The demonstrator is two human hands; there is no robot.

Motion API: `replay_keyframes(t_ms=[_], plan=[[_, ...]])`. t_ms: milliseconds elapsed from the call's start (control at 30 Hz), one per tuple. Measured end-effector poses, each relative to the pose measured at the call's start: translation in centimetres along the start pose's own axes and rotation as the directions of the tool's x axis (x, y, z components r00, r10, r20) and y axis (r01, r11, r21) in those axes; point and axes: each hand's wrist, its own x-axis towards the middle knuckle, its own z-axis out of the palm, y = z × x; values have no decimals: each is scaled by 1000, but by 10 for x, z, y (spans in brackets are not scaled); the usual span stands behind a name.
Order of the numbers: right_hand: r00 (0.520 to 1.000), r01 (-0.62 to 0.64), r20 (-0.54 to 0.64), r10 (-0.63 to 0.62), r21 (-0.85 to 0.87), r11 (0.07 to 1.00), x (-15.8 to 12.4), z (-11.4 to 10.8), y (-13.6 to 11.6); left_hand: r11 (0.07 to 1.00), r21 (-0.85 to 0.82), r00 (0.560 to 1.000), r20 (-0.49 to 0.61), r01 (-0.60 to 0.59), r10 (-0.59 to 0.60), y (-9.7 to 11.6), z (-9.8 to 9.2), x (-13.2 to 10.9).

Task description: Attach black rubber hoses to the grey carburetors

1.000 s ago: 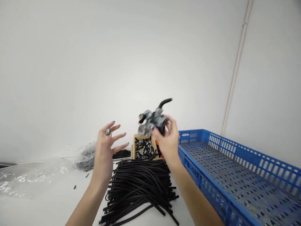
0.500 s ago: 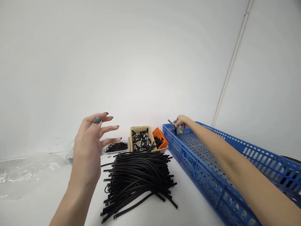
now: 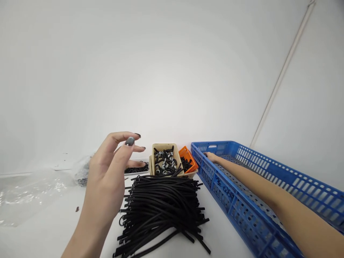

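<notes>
My left hand [image 3: 111, 166] hovers over the table, fingers apart and bent, with nothing in it. Just right of and below it lies a thick pile of black rubber tubes [image 3: 163, 208]. My right hand [image 3: 211, 157] reaches down inside the far left corner of a long blue plastic crate [image 3: 228, 200]. The crate's wall hides most of its fingers, so I cannot see whether it holds anything. A beige bin [image 3: 165, 146] behind the pile contains short black pieces with silvery metal fittings [image 3: 166, 161].
Beside the beige bin, an orange basket [image 3: 194, 165] leans with small black parts inside. A shallow tray of black rings [image 3: 138, 167] sits partly behind my left hand. Clear plastic bags [image 3: 34, 193] lie at the left, and a white wall [image 3: 161, 71] rises behind everything.
My right hand has lowered into the blue crate; the dark and silvery piece it held is out of sight. My left hand has shifted slightly right, still apart-fingered. The view has turned slightly left.
</notes>
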Motion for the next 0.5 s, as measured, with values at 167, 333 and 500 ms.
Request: replay_keyframes(t_ms=[167, 333, 500], plan=[[985, -71, 164, 61, 53, 996, -6, -12, 11, 1000, 8, 1000, 27, 11, -11, 3, -1, -1], [995, 68, -70, -64, 61, 996, 10, -33, -23, 999, 35, 1000, 21, 2, -2, 7, -1, -2], [883, 389, -317, -345, 85, 917, 24, -35, -112, 999, 30, 998, 54, -27, 26, 3, 4, -5]])
